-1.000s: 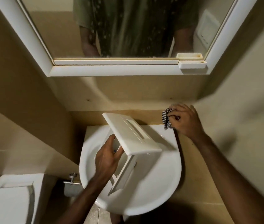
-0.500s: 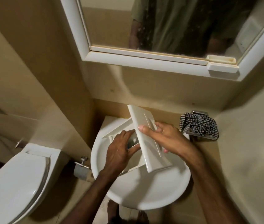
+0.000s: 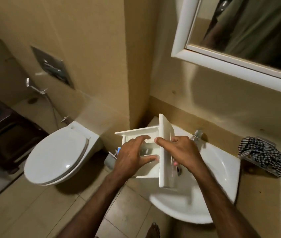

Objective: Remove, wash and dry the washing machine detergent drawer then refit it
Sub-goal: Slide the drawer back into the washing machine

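Holding the one white detergent drawer (image 3: 165,148) over the left part of the basin (image 3: 210,182), both hands are on it. The left hand (image 3: 132,157) lies across the open compartments of the drawer's tray, fingers spread and only slightly bent, thumb reaching toward the front panel; it presses on the tray rather than wrapping it. The right hand (image 3: 182,152) grips the front panel, thumb on the tray side and fingers curled over the panel's outer face. The panel stands on edge, running near to far, with the tray sticking out to the left past the basin rim.

Counted: one drawer, two hands, one basin, one tap (image 3: 197,135) at the basin's far edge, one checked cloth (image 3: 261,154) bunched on a small metal holder to the right of the basin, apart from the drawer. One toilet (image 3: 57,152) with its lid shut sits to the left, one flush plate (image 3: 52,66) on the wall above it, and one spray hose (image 3: 38,90) hangs beside that. One white-framed mirror (image 3: 184,42) hangs at the far right.

Walls are beige, the floor (image 3: 24,206) is pale tile, and a bare foot (image 3: 152,231) shows at the near edge. A dark stool (image 3: 7,127) stands at the far left.
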The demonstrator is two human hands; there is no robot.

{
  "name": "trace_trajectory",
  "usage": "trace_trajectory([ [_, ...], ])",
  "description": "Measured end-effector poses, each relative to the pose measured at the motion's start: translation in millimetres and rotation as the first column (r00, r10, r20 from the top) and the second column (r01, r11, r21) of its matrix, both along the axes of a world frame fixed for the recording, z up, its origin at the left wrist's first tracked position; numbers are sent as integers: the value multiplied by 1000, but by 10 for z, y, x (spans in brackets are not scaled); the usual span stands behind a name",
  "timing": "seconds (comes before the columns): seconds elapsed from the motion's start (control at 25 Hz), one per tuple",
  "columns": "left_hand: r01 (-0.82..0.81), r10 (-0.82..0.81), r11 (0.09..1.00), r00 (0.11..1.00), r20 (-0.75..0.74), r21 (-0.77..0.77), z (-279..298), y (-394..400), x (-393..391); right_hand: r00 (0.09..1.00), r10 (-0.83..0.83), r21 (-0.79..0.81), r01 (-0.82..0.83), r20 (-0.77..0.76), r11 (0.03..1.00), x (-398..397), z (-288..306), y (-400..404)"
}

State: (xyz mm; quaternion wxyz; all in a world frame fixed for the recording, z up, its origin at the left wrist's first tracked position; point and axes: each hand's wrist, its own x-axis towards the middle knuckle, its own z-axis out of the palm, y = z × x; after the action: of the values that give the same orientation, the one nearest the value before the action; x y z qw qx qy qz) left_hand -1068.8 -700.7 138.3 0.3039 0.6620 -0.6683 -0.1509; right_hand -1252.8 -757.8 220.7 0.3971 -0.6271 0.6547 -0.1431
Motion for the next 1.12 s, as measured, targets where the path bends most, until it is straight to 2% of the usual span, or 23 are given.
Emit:
trace_trajectory([
  [0.16, -82, 87, 995, 992, 90, -57, 26, 485, 813, 990, 37, 82, -49, 132, 995, 706, -116, 238],
  [0.2, -106, 113, 991, 991, 74, -87, 38, 629, 1001, 987, 37, 95, -52, 156, 994, 871, -162, 299],
  [0.28, -249, 240, 958, 967, -82, -145, 59, 1033, 1408, 982, 48, 108, -68, 184, 992, 1287, -273, 454],
  [0.32, -365, 334, 918, 922, -195, -153, 51, 1251, 1577, 981, 53, 119, -76, 189, 990, 1482, -338, 521],
  [0.4, -616, 533, 780, 747, -398, -112, 12, 1677, 1881, 978, 69, 155, -101, 196, 983, 1861, -455, 663],
  [0.48, -819, 676, 574, 482, -558, -12, -88, 2070, 2143, 975, 76, 203, -119, 208, 972, 2251, -567, 828],
  [0.56, -918, 738, 364, 183, -649, 155, -221, 2402, 2360, 967, 75, 233, -133, 245, 963, 2634, -672, 1019],
  [0.6, -922, 747, 298, 63, -662, 248, -311, 2550, 2466, 959, 68, 249, -139, 274, 959, 2838, -730, 1125],
  [0.64, -906, 750, 267, -19, -661, 330, -416, 2683, 2551, 950, 56, 269, -144, 309, 952, 3035, -795, 1233],
  [0.72, -857, 744, 251, -128, -656, 451, -565, 2933, 2684, 926, 31, 337, -168, 377, 927, 3485, -929, 1481],
  [0.84, -809, 689, 171, -310, -655, 562, -560, 3204, 2813, 895, -30, 463, -201, 445, 863, 4163, -1065, 1866],
  [0.92, -776, 645, 145, -396, -653, 614, -507, 3374, 2991, 874, -63, 520, -227, 481, 823, 4611, -1124, 2122],
  [1.04, -683, 597, 209, -478, -644, 700, -470, 3539, 3383, 844, -65, 548, -285, 532, 787, 5164, -1131, 2412],
  [1.12, -604, 514, 275, -565, -645, 748, -402, 3636, 3675, 831, -47, 569, -336, 554, 750, 5514, -1107, 2613],
])
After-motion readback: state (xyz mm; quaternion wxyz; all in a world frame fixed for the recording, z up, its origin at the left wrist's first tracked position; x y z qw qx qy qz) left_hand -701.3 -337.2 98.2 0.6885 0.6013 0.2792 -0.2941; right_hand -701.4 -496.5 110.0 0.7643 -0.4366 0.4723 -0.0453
